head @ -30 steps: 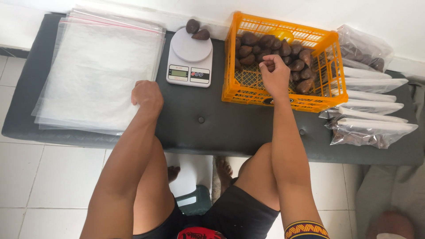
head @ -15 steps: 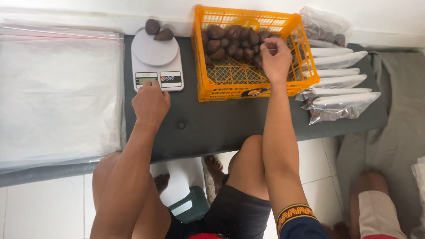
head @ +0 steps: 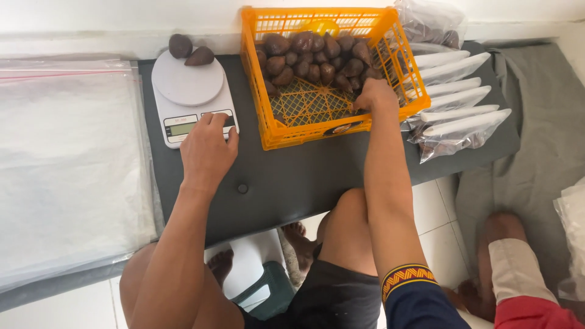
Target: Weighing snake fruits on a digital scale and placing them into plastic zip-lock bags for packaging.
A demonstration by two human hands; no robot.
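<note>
1. The left hand (head: pixel 207 149) is lying palm down on the dark padded bench (head: pixel 292 176), just to the left of the orange crate (head: pixel 332 122); its fingers are spread slightly and its fingertips are touching the front panel of the white kitchen scale (head: pixel 189 97), holding nothing.
2. The right hand (head: pixel 376 96) is reaching inside the orange crate at its front right corner; its fingers are curling downward among the fruit, and I cannot tell whether they are gripping one.
3. Brown scaly fruits (head: pixel 311 58) are filling the far half of the crate, leaving the near mesh floor showing.
4. Two more brown fruits (head: pixel 190 52) are sitting to the left of the crate, at the far edge of the scale.
5. Filled clear bags (head: pixel 457 106) are lying stacked just to the right of the crate.
6. A pile of empty clear bags (head: pixel 67 164) is lying well to the left of the crate, beyond the scale.
</note>
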